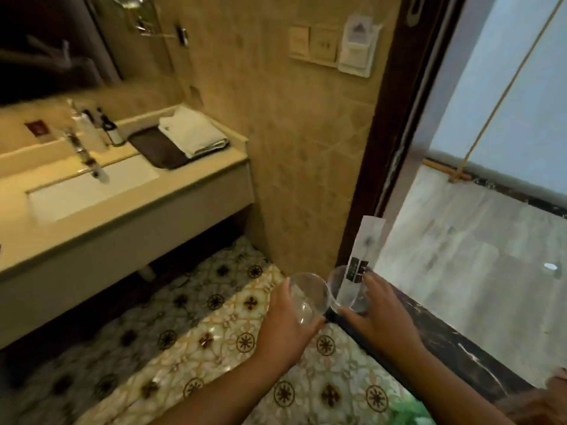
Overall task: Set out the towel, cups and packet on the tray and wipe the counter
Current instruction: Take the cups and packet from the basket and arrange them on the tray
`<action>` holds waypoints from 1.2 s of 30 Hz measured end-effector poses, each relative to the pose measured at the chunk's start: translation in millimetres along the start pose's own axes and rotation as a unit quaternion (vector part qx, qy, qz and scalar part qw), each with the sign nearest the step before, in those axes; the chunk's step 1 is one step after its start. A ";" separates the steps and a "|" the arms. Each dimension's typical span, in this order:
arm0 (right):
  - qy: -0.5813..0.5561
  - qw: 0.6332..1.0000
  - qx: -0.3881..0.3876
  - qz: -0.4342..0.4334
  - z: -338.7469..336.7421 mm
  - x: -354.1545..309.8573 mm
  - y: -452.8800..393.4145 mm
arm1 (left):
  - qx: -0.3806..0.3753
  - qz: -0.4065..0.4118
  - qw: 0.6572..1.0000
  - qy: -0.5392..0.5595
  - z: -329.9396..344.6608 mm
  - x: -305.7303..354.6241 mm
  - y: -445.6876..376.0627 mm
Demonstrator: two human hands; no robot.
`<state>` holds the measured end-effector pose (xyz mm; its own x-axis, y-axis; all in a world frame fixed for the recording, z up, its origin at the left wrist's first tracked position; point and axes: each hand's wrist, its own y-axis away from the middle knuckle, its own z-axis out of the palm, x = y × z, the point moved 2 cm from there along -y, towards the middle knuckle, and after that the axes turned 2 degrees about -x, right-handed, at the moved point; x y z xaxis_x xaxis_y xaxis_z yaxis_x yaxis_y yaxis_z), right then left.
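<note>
My left hand (283,325) grips a clear plastic cup (306,294), tilted, low in the middle of the view. My right hand (383,314) holds a second clear cup (345,291) with a long white packet (366,250) standing upright in it. Both hands hover over the patterned floor, well right of the counter. On the beige counter (190,173) at the left lies a dark brown tray (156,148). A folded white towel (191,131) rests on the tray's right part.
A white sink (82,191) with a chrome tap (87,157) is set in the counter, with small bottles (112,130) behind it. A mirror hangs above. A tiled wall with switches (316,44) stands ahead. A dark door frame (389,148) and threshold lie at the right.
</note>
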<state>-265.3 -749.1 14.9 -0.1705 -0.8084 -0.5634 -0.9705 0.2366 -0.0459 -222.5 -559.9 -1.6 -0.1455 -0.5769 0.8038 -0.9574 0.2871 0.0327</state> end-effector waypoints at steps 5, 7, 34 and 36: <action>-0.023 0.994 -0.054 -0.097 59.4 -89.1 -95.2 | 0.080 -0.042 0.996 -0.013 -92.0 -58.5 -47.8; -0.022 0.988 -0.073 -0.136 79.2 -115.2 -134.8 | 0.105 -0.064 0.992 -0.012 -118.3 -77.7 -71.8; 0.016 0.946 -0.187 -0.264 268.0 -365.7 -677.3 | 0.328 -0.202 0.923 0.007 -373.7 -253.0 -522.3; 0.000 0.946 -0.184 -0.268 289.0 -386.5 -710.3 | 0.333 -0.198 0.922 0.015 -398.4 -276.8 -559.2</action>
<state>539.2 -448.9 26.8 0.3621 -0.7595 -0.5404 -0.9113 -0.4102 -0.0342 452.6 -256.1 -5.7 0.2452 -0.5117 0.8234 -0.8763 -0.4803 -0.0376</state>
